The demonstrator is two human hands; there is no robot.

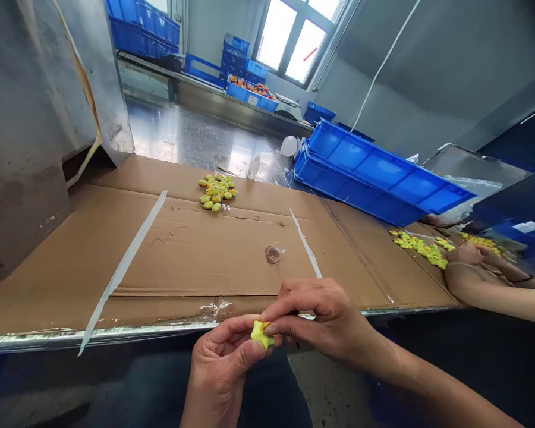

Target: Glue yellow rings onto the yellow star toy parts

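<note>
A small yellow star-shaped piece (pixel 261 336) with an orange patch on top is held just in front of the table's near edge. My left hand (pixel 225 362) grips it between thumb and fingers. From the right, my right hand (pixel 314 315) pinches the piece's upper side at the orange patch, thumb and forefinger together. Whether a separate orange bit lies between those fingertips is too small to tell. Farther back on the cardboard lies a cluster of yellow-green pieces (pixel 216 191), some with orange spots.
Cardboard (pixel 196 255) covers the table, with white tape strips (pixel 129 261) across it. A small round brown patch (pixel 273 255) lies mid-table. Stacked blue crates (pixel 374 178) stand at right. Beyond them, another person's hands (pixel 466 255) work beside yellow pieces (pixel 421 248). A metal housing (pixel 35 148) rises at left.
</note>
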